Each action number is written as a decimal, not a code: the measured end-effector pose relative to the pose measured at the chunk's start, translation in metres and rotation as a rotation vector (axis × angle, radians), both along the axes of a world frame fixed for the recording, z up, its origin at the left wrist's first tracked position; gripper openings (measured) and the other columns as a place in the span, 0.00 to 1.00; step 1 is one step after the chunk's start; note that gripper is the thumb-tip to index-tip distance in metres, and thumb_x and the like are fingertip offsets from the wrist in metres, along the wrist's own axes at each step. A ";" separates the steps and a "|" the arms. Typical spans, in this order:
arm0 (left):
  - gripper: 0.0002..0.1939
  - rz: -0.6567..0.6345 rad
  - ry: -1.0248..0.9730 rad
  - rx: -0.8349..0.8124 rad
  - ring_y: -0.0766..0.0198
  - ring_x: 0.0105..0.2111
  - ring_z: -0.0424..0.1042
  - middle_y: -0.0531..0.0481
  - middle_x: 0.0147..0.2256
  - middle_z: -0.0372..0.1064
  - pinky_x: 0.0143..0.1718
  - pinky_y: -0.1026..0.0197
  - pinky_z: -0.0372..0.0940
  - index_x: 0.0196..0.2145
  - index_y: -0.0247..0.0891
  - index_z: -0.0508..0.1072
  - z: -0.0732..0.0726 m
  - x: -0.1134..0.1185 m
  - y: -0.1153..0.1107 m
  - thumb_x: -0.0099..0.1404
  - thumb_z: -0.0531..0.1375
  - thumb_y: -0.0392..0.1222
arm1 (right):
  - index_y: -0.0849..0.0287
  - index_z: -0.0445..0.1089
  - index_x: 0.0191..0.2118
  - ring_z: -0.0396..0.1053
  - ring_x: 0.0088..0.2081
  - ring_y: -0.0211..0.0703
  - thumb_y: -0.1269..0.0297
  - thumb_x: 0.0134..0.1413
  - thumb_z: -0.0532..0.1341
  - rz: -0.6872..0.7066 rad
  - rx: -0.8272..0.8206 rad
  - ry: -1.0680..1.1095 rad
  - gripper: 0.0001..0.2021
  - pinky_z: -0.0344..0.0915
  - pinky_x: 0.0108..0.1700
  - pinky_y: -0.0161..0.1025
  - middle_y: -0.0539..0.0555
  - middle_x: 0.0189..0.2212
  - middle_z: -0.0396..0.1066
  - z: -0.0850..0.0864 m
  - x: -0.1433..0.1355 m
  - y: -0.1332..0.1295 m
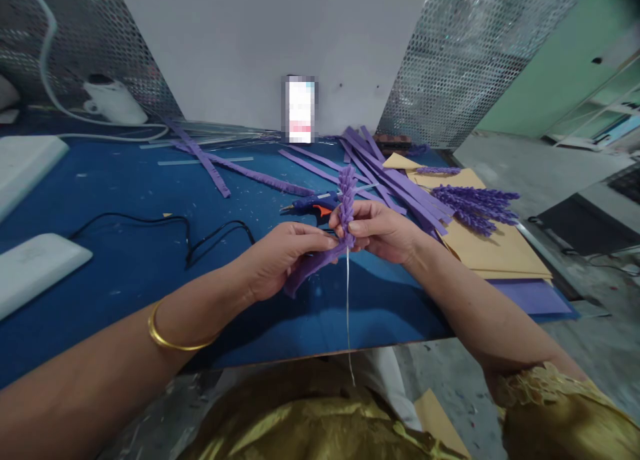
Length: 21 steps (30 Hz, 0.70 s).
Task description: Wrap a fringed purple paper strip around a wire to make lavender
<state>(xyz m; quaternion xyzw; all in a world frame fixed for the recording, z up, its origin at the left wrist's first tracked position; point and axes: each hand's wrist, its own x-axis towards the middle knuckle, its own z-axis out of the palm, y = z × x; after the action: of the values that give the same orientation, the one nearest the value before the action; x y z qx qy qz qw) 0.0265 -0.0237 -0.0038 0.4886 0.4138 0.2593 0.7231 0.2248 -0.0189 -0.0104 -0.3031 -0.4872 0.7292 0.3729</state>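
In front of me a purple paper lavender flower (346,188) stands upright on a thin pale wire stem (348,300) that hangs down past the table edge. My right hand (383,230) pinches the flower's lower part between thumb and fingers. A purple fringed strip (310,270) runs from the flower's base down to the left, and my left hand (287,257) has its fingers closed on it. Just behind my hands lies a blue glue gun (313,201) with an orange trigger, its nozzle pointing left and its rear hidden by the flower and right hand.
Loose purple strips (395,177) lie behind on the blue table (135,187). Finished purple flowers (475,207) rest on tan paper (500,253) at right. A lit phone (300,110) leans at the back. A black cord (150,217) crosses the left; a white mug (115,100) stands back left.
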 end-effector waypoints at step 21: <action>0.04 0.002 -0.011 0.005 0.69 0.23 0.68 0.51 0.21 0.74 0.28 0.67 0.60 0.21 0.36 0.80 -0.005 0.003 0.000 0.49 0.68 0.40 | 0.61 0.73 0.29 0.68 0.25 0.35 0.66 0.41 0.73 -0.026 -0.040 -0.075 0.10 0.66 0.30 0.34 0.47 0.23 0.71 -0.001 -0.005 -0.004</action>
<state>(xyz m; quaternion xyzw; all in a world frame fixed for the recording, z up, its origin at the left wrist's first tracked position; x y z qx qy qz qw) 0.0294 -0.0235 -0.0093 0.4887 0.4097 0.2636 0.7237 0.2197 -0.0230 -0.0112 -0.3439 -0.4821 0.7220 0.3578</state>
